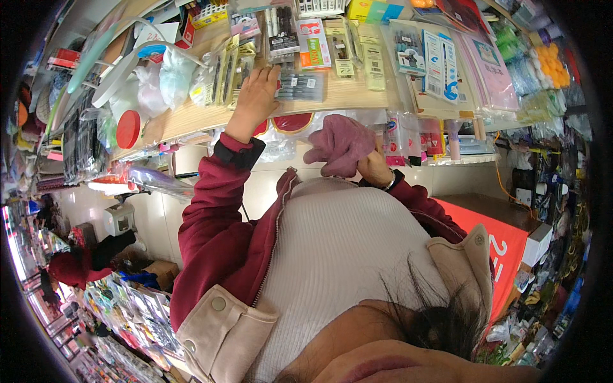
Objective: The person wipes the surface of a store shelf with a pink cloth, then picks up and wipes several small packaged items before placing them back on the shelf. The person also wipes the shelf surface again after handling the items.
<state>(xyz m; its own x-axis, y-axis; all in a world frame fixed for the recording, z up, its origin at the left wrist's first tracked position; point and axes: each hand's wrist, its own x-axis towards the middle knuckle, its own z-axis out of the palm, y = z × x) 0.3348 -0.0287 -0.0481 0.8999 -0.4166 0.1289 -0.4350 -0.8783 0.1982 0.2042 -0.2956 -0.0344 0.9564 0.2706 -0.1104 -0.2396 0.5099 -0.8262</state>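
Note:
My left hand (256,98) rests over the wooden shelf (345,100), its fingers against packaged pens. To its left, slim yellow-backed pen packs (224,72) stand on edge, and a clear pack of dark pens (300,87) lies flat by its thumb. Whether its fingers grip a pack cannot be made out. My right hand (376,165) holds a crumpled purple cloth (342,143) just in front of the shelf's edge. Beyond my left hand are a black-and-white marker pack (281,33) and an orange-and-green box (314,45).
Knotted plastic bags (177,76), a red round lid (128,129) and a white lamp (115,79) crowd the left of the shelf. Blue-and-white packs (439,64) and pink booklets (488,72) lie right. A red box (493,239) stands beside me. Another person (79,268) is behind left.

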